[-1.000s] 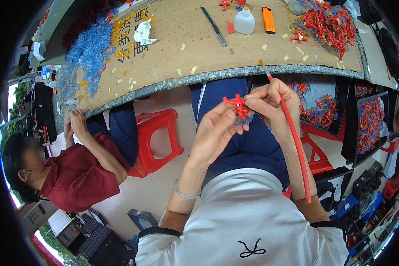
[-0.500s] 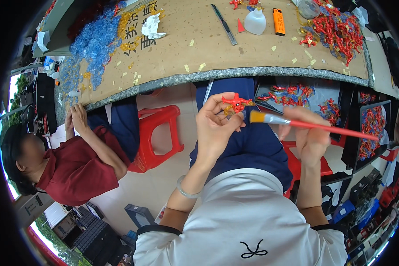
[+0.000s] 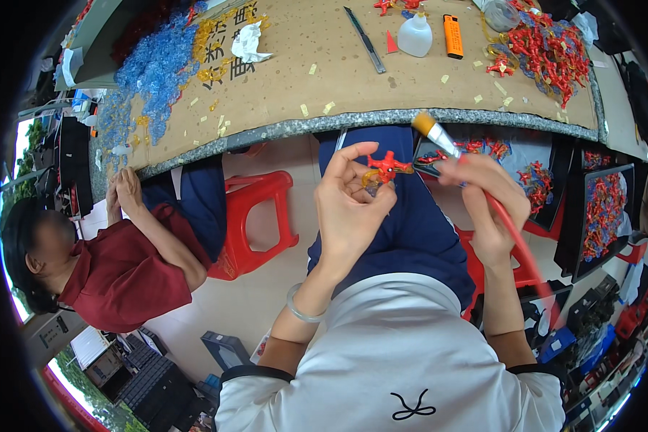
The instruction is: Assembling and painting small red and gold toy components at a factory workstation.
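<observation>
Seen from the head camera, a person's left hand (image 3: 353, 212) pinches a small red figure (image 3: 389, 164) at its fingertips. The figure lies at one o'clock from the palm, the index finger arched toward its ten-to-eleven o'clock side and the thumb tip just beneath, at six. Glossy and stubby-limbed, it raises one limb toward twelve; translucent yellow shows at its three and eight o'clock edges, a clear bluish bit at seven. Finer detail is too small to read. The right hand (image 3: 489, 201), slightly blurred, has its grip wrapped around a red-handled paintbrush (image 3: 510, 223), tan bristles aimed toward eleven o'clock, handle trailing to five. The bristles stand near the figure but apart, between one and two o'clock from it. On the brown-covered table (image 3: 281, 83), red figures (image 3: 551, 54) crowd two o'clock, a squeeze bottle (image 3: 414, 36) and orange lighter (image 3: 453, 36) stand at one, and blue translucent pieces (image 3: 151, 65) spread between ten and eleven.
</observation>
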`<action>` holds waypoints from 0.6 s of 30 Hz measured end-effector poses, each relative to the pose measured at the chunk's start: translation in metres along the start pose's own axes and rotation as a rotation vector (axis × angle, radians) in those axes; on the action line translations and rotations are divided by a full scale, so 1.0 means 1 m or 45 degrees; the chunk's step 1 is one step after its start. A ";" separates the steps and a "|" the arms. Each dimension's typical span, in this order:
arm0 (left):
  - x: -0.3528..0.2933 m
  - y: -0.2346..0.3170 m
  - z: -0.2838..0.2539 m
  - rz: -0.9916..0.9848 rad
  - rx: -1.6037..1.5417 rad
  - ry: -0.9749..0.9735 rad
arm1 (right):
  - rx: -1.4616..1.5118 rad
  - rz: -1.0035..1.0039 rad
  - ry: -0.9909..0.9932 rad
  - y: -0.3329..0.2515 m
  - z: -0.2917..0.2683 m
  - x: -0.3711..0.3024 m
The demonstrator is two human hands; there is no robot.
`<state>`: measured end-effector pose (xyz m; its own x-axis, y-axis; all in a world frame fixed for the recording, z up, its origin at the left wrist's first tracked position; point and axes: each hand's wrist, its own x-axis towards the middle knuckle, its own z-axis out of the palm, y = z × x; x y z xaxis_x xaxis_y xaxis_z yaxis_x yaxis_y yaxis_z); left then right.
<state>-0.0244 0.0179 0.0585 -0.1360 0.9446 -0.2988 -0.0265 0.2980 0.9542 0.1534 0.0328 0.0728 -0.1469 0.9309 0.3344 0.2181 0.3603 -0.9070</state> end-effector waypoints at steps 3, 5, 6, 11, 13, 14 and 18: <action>-0.004 -0.002 0.006 0.168 0.382 -0.012 | 0.034 0.420 -0.026 0.003 0.017 0.001; -0.007 -0.001 0.009 0.234 0.582 -0.077 | 0.142 0.394 -0.066 0.016 0.026 -0.002; -0.008 0.001 0.010 0.248 0.624 -0.102 | 0.330 0.506 -0.062 0.019 0.030 -0.002; -0.015 0.008 0.015 0.257 0.582 -0.119 | 0.842 0.875 -0.063 0.035 0.026 -0.006; -0.015 0.010 0.016 0.260 0.581 -0.122 | 0.911 0.894 -0.061 0.038 0.027 -0.006; -0.016 0.010 0.016 0.267 0.588 -0.119 | 0.950 0.915 -0.067 0.039 0.026 -0.007; -0.017 0.012 0.015 0.258 0.589 -0.117 | 0.953 0.904 -0.072 0.039 0.029 -0.008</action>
<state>-0.0080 0.0070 0.0751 -0.0047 0.9917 -0.1283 0.4353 0.1175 0.8926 0.1354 0.0380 0.0271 -0.2682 0.9032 -0.3350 -0.3807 -0.4188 -0.8244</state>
